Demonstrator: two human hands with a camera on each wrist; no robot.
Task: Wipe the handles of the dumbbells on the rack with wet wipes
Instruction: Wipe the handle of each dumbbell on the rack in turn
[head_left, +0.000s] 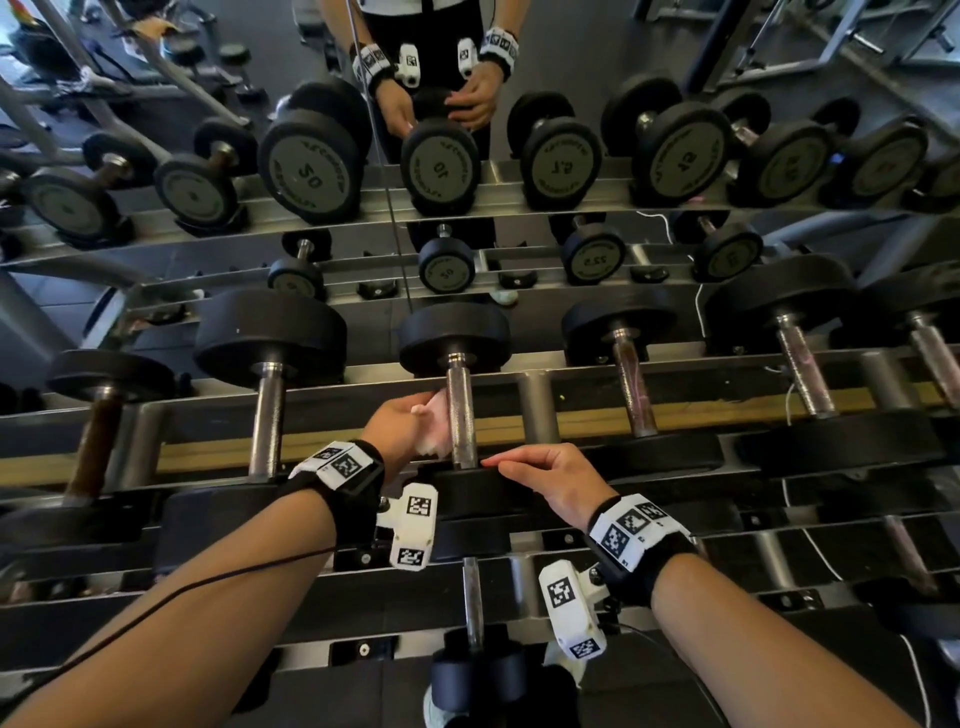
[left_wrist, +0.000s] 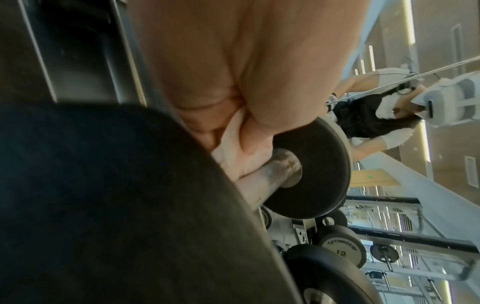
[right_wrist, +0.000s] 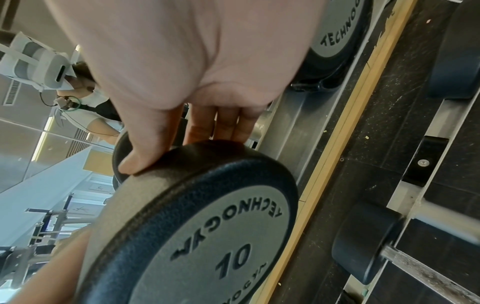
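A: Head view first. Why is the left hand (head_left: 400, 426) tucked beside that bar at the centre of the frame?

B: It has a wet wipe (head_left: 434, 423) bunched in its grip and pressed against the left side of the dumbbell handle (head_left: 461, 410), which runs up the frame on the rack (head_left: 535, 410). I'd judge this is the wiping stroke itself, on the one dumbbell.

A: And the right hand (head_left: 550, 478)?

B: It lies just right of centre, on the near weight head (head_left: 467, 493), fingers stretched toward the bar's lower end. Probably steadying the dumbbell so it won't roll in its cradle. A mirror (head_left: 571, 31) across the top of the frame repeats both hands.

A: What does the left wrist view add?

B: The clamp itself. At centre frame the fingers (left_wrist: 259, 131) curl round the wipe (left_wrist: 233, 152), folded against the palm and touching the steel handle (left_wrist: 270, 174) where it enters the far weight head (left_wrist: 317, 170). The head view hides that fold.

A: And the right wrist view?

B: The thumb (right_wrist: 137, 156) and straight fingers (right_wrist: 223, 125) drape over the rim of the near head (right_wrist: 197, 226), marked 10, at lower centre. That grip is apart, resting and not clenched. The wipe and handle do not show here.
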